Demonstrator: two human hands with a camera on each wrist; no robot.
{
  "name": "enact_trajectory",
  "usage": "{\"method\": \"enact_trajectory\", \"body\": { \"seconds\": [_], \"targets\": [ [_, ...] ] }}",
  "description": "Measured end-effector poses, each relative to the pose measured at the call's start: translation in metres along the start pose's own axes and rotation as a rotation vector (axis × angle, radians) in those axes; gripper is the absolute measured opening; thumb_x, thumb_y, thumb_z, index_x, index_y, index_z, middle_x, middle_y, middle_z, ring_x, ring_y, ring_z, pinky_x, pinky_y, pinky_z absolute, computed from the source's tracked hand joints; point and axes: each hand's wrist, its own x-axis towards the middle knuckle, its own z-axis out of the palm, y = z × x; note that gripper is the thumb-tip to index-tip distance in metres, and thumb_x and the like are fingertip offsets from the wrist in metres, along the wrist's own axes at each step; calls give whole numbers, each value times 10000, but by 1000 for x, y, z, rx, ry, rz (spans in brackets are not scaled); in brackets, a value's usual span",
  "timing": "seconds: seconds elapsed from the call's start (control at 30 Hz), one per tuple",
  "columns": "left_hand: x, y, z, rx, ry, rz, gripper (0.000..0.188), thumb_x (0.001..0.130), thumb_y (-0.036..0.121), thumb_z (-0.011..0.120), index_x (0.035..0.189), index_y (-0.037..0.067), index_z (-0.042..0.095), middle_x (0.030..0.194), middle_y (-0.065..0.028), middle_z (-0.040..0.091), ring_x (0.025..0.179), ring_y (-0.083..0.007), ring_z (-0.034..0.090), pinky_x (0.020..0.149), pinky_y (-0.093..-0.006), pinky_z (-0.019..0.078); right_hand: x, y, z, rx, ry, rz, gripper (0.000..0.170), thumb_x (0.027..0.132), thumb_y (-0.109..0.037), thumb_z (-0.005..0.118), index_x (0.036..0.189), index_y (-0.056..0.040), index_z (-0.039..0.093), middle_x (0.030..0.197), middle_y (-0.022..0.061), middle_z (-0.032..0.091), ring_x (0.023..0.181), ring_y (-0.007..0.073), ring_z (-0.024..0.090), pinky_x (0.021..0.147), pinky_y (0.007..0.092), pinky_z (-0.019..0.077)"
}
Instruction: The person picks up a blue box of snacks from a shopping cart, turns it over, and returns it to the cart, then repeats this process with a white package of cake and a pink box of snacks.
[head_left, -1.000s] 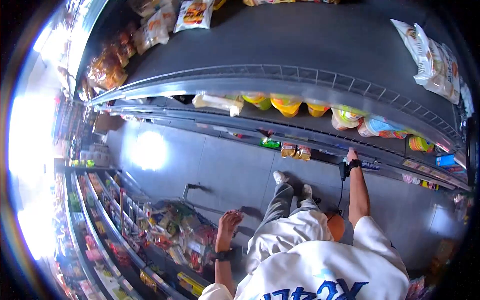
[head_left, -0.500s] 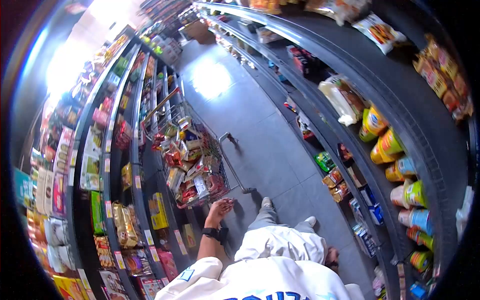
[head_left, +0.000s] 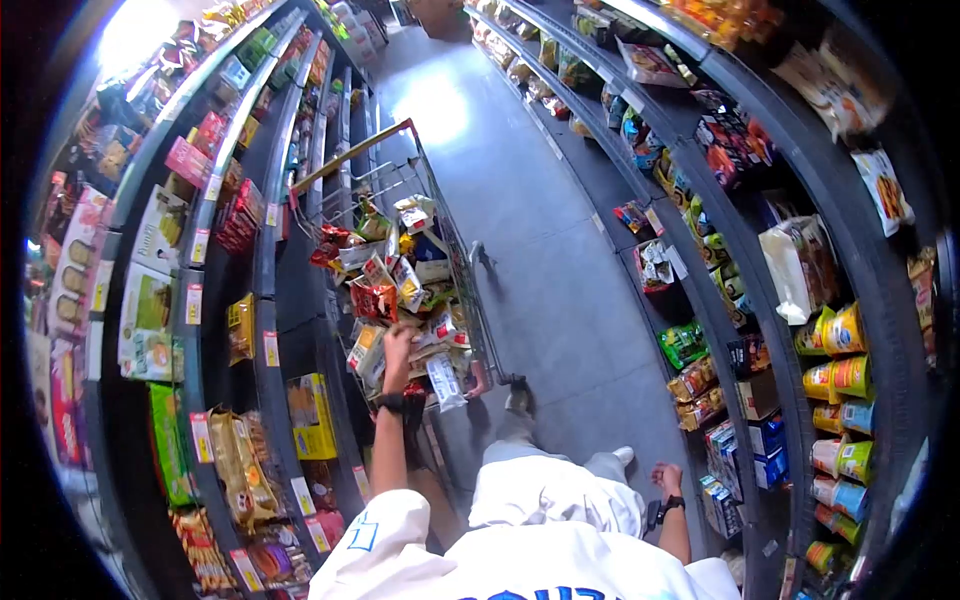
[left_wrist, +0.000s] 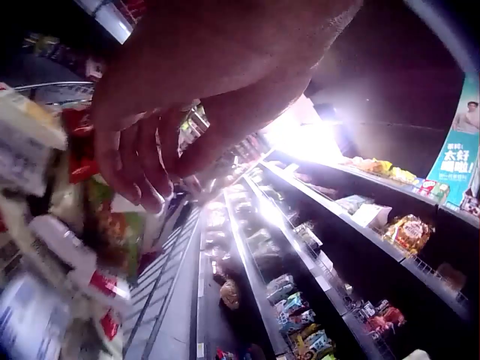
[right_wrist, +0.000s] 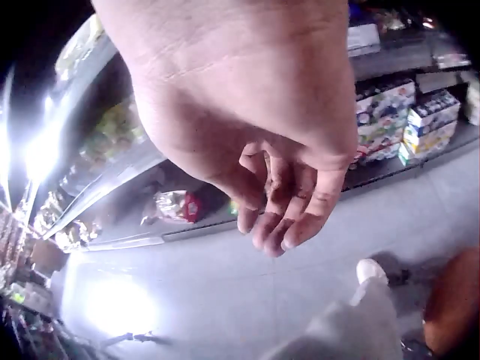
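Note:
My left hand (head_left: 398, 342) reaches over a shopping cart (head_left: 478, 290) heaped with packaged goods. Its fingers (left_wrist: 146, 166) hang down, loosely bent, close over the packets in the left wrist view. Nearest to it are a red packet (head_left: 373, 302) and a white packet (head_left: 367, 350). A white pouch (head_left: 446, 382) lies at the cart's near end. At my right side, the right hand (head_left: 668, 478) hangs beside the lower shelf. In the right wrist view its fingers (right_wrist: 296, 217) are loosely curled and hold nothing.
Shelves with price tags (head_left: 271, 350) line the left side, stocked with boxes and bags. Cup noodles (head_left: 838, 378) fill part of the right shelving (head_left: 800, 400). Grey floor (head_left: 545, 290) runs down the aisle between them. A green packet (head_left: 683, 344) lies low on the right.
The view has swung from the right shelf to along the aisle. My right hand has come away from the shelf to my side. My left hand has moved forward over the cart.

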Motion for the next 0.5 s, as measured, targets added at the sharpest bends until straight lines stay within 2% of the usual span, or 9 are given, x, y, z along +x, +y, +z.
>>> {"method": "enact_trajectory", "body": {
  "seconds": [0.07, 0.13, 0.2, 0.23, 0.27, 0.4, 0.47, 0.5],
  "targets": [
    [64, 10, 12, 69, 75, 112, 231, 782, 111, 579, 952, -36, 629, 826, -109, 648, 647, -196, 624, 567, -310, 503, -5, -40, 40, -119, -53, -87, 219, 809, -67, 462, 948, 20, 608, 741, 106, 628, 598, 166, 620, 513, 255, 494],
    [97, 52, 36, 276, 133, 86, 277, 787, 125, 578, 1011, -32, 623, 874, -147, 655, 675, -225, 645, 605, -329, 515, -29, -83, 85, -232, -124, -141, 223, 815, -57, 464, 969, 15, 608, 758, 107, 635, 607, 161, 621, 522, 252, 494],
    [125, 80, 54, 468, 91, 114, 339, 779, 178, 597, 1048, -27, 616, 893, -176, 653, 701, -254, 659, 634, -324, 521, -55, -100, 123, -317, -174, -178, 220, 823, -55, 468, 979, 11, 609, 769, 108, 639, 614, 159, 622, 532, 253, 497],
    [183, 17, 57, 661, 202, 407, 382, 767, 245, 610, 1036, -28, 612, 867, -219, 647, 674, -312, 659, 628, -358, 524, -65, -106, 139, -350, -184, -197, 215, 826, -57, 471, 978, 9, 610, 773, 108, 640, 618, 160, 624, 539, 256, 499],
    [175, 58, 67, 681, 114, 122, 392, 746, 294, 624, 957, -36, 629, 820, -234, 651, 699, -348, 659, 630, -403, 526, -74, -106, 147, -382, -190, -214, 210, 830, -59, 475, 977, 6, 610, 776, 108, 641, 621, 161, 625, 545, 258, 501],
    [219, 36, 79, 848, 114, -24, 293, 719, 250, 606, 771, -38, 629, 731, -219, 647, 691, -370, 654, 616, -433, 521, -106, -77, 151, -299, -115, -149, 202, 835, -67, 487, 976, 9, 611, 791, 118, 651, 649, 168, 638, 568, 269, 508],
    [219, 35, 81, 873, 167, 80, 259, 687, 229, 595, 743, -22, 626, 706, -211, 636, 685, -379, 640, 614, -449, 501, -117, -34, 142, -212, -46, -123, 197, 840, -70, 490, 973, 10, 612, 792, 118, 657, 663, 172, 645, 578, 274, 513],
    [220, 28, 76, 891, 175, 245, 249, 665, 214, 600, 754, -16, 629, 711, -205, 631, 693, -377, 632, 628, -451, 493, -135, -28, 144, -41, -9, -56, 186, 848, -70, 488, 964, 6, 612, 784, 114, 662, 672, 169, 649, 577, 266, 515]
  ]
}}
